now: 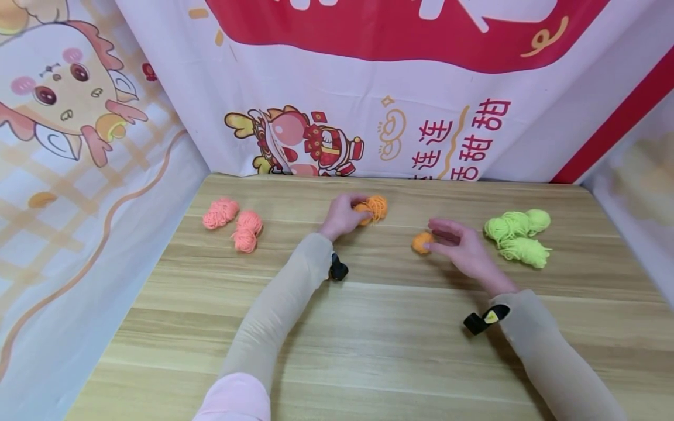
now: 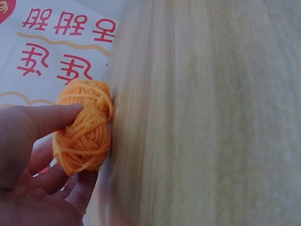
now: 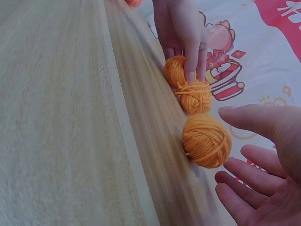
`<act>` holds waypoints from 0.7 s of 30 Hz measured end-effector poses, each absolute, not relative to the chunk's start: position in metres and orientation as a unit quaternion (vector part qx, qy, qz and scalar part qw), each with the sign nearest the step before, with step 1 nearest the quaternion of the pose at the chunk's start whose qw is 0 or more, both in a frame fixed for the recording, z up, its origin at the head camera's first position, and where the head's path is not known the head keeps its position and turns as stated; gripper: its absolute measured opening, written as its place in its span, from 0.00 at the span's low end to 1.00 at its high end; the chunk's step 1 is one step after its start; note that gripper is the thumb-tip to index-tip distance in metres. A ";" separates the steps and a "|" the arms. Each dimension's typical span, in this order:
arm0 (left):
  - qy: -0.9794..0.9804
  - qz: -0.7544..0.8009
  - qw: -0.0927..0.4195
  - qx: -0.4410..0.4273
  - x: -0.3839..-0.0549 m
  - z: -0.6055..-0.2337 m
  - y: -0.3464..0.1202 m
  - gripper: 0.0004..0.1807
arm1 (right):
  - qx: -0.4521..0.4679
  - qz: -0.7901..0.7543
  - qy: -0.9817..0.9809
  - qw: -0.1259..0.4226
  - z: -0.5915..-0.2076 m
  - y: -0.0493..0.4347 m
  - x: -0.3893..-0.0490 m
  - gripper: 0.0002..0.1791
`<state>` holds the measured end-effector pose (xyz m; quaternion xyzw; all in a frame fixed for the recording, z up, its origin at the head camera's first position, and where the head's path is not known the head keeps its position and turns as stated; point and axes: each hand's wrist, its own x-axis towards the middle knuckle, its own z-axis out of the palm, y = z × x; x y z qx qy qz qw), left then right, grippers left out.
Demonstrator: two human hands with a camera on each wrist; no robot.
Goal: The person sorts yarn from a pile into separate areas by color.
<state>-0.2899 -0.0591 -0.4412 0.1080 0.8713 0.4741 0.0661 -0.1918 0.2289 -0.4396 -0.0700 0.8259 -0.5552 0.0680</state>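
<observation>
My left hand (image 1: 342, 217) holds a twisted orange yarn skein (image 1: 377, 209) near the back of the table. In the left wrist view, the thumb lies across the waist of this skein (image 2: 87, 141), with fingers under and behind it. A smaller round orange yarn ball (image 1: 422, 242) sits to the right on the wood. Beside that ball is my right hand (image 1: 466, 251), its fingers spread and loosely bent. In the right wrist view, the thumb stands apart from the ball (image 3: 208, 141), and the fingertips are close to its side; whether they touch it I cannot tell.
Two pink yarn skeins (image 1: 220, 213) lie at the table's back left. Lime-green yarn skeins (image 1: 518, 234) are grouped at the back right, just beyond my right hand. A printed white and red cloth (image 1: 337, 82) hangs along the back edge of the wooden table (image 1: 379, 339).
</observation>
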 end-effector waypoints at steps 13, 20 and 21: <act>0.869 0.477 0.046 0.125 -0.285 -0.436 -0.059 0.21 | -0.078 -0.548 0.831 0.064 -0.446 0.228 -0.196 0.36; 0.865 0.485 0.048 0.124 -0.282 -0.434 -0.060 0.21 | -0.074 -0.535 0.839 0.069 -0.447 0.227 -0.195 0.36; 0.864 0.486 0.050 0.123 -0.281 -0.434 -0.061 0.21 | -0.073 -0.533 0.840 0.069 -0.447 0.227 -0.195 0.36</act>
